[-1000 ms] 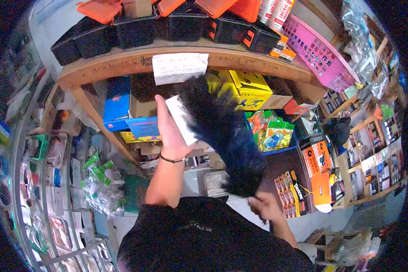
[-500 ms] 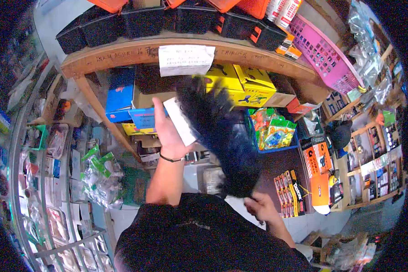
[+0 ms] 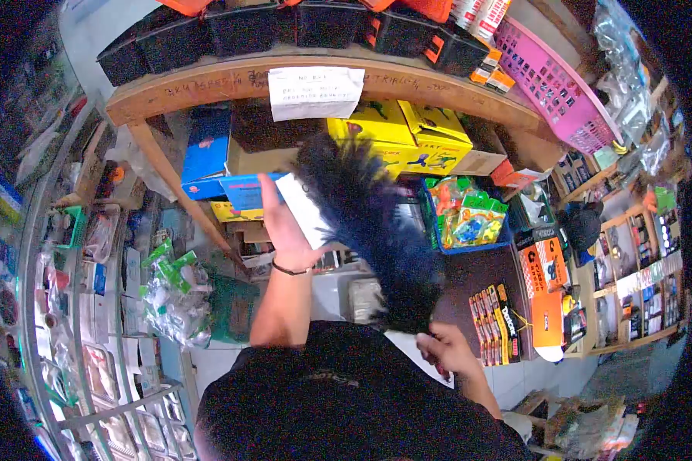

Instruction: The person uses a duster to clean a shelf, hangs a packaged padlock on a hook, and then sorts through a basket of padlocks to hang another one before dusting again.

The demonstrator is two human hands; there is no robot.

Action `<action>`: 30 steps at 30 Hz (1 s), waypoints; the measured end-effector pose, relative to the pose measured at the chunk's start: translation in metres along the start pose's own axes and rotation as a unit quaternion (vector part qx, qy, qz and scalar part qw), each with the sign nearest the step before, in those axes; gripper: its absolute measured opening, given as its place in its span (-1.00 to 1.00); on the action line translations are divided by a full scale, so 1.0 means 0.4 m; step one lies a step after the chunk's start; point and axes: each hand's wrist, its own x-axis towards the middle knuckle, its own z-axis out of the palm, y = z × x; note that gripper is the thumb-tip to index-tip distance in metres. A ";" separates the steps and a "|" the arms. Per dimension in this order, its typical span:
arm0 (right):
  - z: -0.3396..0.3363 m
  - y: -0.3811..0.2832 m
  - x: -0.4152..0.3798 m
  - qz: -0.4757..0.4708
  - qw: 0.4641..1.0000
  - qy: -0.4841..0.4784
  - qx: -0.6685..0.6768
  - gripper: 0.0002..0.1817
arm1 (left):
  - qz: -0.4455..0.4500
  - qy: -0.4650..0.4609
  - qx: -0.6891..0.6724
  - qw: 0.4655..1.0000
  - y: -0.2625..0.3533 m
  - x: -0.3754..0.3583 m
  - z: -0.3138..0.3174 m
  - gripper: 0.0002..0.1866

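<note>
Feather duster (image 3: pixel 377 223): being gripped in the right hand (image 3: pixel 452 352), edging clear of the paper note (image 3: pixel 315 94), still brushing the white box (image 3: pixel 301 211) being held in the left hand (image 3: pixel 288 237).

The dark feather duster (image 3: pixel 373 215) is blurred at its feathery edges and covers part of the white card (image 3: pixel 304 209), whose print is mostly hidden, and the lower part of the yellow boxes (image 3: pixel 407 132); the right hand (image 3: pixel 447 349) hides most of the duster's handle. The top edge cuts off the orange lids (image 3: pixel 415 8) and the pink basket's (image 3: pixel 553 84) surroundings fade into the dark rim; the smaller writing on the paper note (image 3: pixel 316 94) is too blurred to read.
</note>
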 end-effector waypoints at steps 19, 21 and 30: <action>0.011 0.008 0.010 0.043 0.991 -0.128 -0.015 -0.73 | -0.095 -0.213 0.004 0.972 0.052 0.013 -0.125 -0.10; 0.013 0.001 0.016 0.048 0.995 -0.088 0.011 -0.74 | -0.039 -0.141 0.002 0.989 0.039 0.001 -0.097 -0.20; 0.037 0.025 0.048 0.031 0.996 -0.076 0.039 -0.73 | 0.040 -0.019 0.051 0.998 0.032 -0.027 -0.084 -0.29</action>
